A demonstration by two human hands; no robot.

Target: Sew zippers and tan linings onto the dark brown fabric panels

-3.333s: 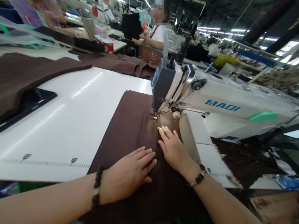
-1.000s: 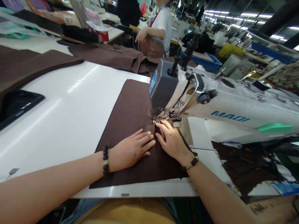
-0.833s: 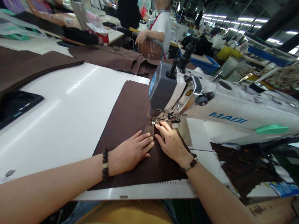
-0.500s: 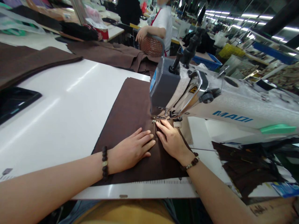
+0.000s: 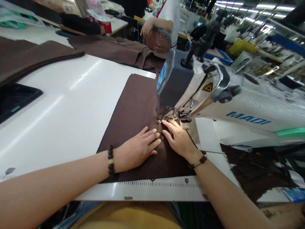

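A brown fabric panel (image 5: 133, 108) lies flat on the white table (image 5: 59, 108) and runs under the head of a white sewing machine (image 5: 214, 92). My left hand (image 5: 137, 149) lies open and flat on the fabric, just left of the seam line. My right hand (image 5: 178, 138) rests flat on the fabric to the right of the seam, with its fingertips close to the presser foot (image 5: 160, 121). Both wrists wear bead bracelets.
Dark brown fabric pieces (image 5: 28, 57) are piled at the back left, and more (image 5: 114, 52) hang over the far edge. A dark cut-out (image 5: 14, 98) sits in the table at left. A ruler strip (image 5: 152, 183) marks the near edge. Another person (image 5: 164, 16) sits at the back.
The brown panel has fed away from me under the machine, so its near edge now lies on the table. Both hands have travelled forward with it and stay flat beside the seam.
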